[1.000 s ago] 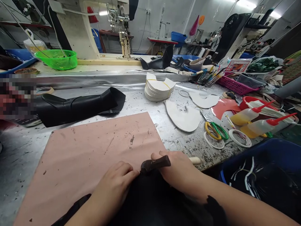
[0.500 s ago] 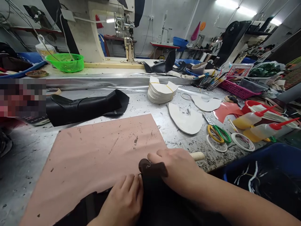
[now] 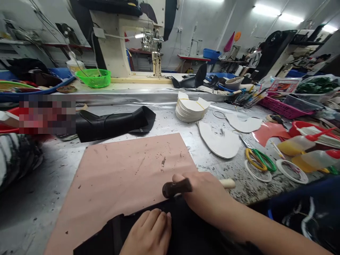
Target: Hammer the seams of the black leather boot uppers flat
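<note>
A hammer, with a dark metal head (image 3: pixel 176 187) and a pale wooden handle (image 3: pixel 227 183), is gripped in my right hand (image 3: pixel 207 193). Its head hovers at the upper edge of a black leather piece (image 3: pixel 117 226); whether the two touch I cannot tell. My left hand (image 3: pixel 152 230) rests on that leather with its fingers bent and close together, holding it down near the edge. Under the leather lies a pinkish-tan work mat (image 3: pixel 127 166). The lower part of the leather runs out of view at the bottom.
A black boot shaft (image 3: pixel 114 124) lies behind the mat. To the right are banded white pieces (image 3: pixel 191 108), a white U-shaped piece (image 3: pixel 220 141), scissors (image 3: pixel 259 159), tape rolls and glue bottles (image 3: pixel 310 159). A sewing machine (image 3: pixel 111 46) and green bowl (image 3: pixel 94 78) stand behind.
The leather's edge, earlier raised and folded beside the hammer head, now lies flatter on the mat. The hammer head has tilted. The camera view has shifted left.
</note>
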Demonstrator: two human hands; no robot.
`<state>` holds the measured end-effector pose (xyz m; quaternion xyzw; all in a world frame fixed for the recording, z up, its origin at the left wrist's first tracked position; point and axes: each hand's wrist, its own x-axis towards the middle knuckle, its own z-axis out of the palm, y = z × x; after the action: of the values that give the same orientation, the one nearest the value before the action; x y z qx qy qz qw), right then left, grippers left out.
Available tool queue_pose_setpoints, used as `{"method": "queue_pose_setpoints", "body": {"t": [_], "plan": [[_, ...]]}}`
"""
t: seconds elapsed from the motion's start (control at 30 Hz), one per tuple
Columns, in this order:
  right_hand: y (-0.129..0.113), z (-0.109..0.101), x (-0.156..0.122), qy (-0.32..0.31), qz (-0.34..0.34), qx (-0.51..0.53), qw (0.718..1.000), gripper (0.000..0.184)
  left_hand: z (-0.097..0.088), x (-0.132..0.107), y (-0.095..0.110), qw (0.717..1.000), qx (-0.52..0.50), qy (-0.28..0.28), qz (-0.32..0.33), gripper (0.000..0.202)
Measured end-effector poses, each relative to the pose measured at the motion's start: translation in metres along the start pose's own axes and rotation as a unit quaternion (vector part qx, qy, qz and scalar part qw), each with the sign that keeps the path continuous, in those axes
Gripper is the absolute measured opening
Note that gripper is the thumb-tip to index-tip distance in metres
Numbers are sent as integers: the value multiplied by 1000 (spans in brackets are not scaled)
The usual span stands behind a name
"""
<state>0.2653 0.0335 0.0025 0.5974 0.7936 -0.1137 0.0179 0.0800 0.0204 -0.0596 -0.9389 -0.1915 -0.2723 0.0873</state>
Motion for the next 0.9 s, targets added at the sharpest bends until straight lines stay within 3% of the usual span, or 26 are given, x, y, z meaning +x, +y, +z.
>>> {"method": "queue_pose_setpoints", "body": {"t": [0.1,0.17,0.27,0.33,0.4,0.5,0.6,0.77,0.9], "plan": [[-7,15,-2,-9,-16,47,999,22,-13,-6,-12,998,-58,-14,-2,29],[-10,25,-3,-11,-24,63,998,23,-32,-13,-25,990,-83,-86,-79,21],[-8,28,-3,-15,-39,87,995,22,-63,-26,-43,932,-132,-219,-256,16],[-5,20,-1,-48,-68,87,993,21,-73,-34,-50,895,-189,-260,-308,20],[-2,4,4,-84,-118,57,988,20,-73,-39,-53,886,-222,-258,-314,21],[-5,-25,16,-116,-190,-20,975,18,-62,-45,-53,893,-232,-234,-305,17],[-23,-42,30,-124,-210,-86,966,15,-53,-49,-54,896,-244,-208,-306,12],[-60,-20,36,-118,-141,-63,981,12,-54,-53,-61,902,-275,-184,-277,14],[-69,0,27,-127,-111,-66,983,12,-57,-58,-70,891,-307,-201,-269,21]]}}
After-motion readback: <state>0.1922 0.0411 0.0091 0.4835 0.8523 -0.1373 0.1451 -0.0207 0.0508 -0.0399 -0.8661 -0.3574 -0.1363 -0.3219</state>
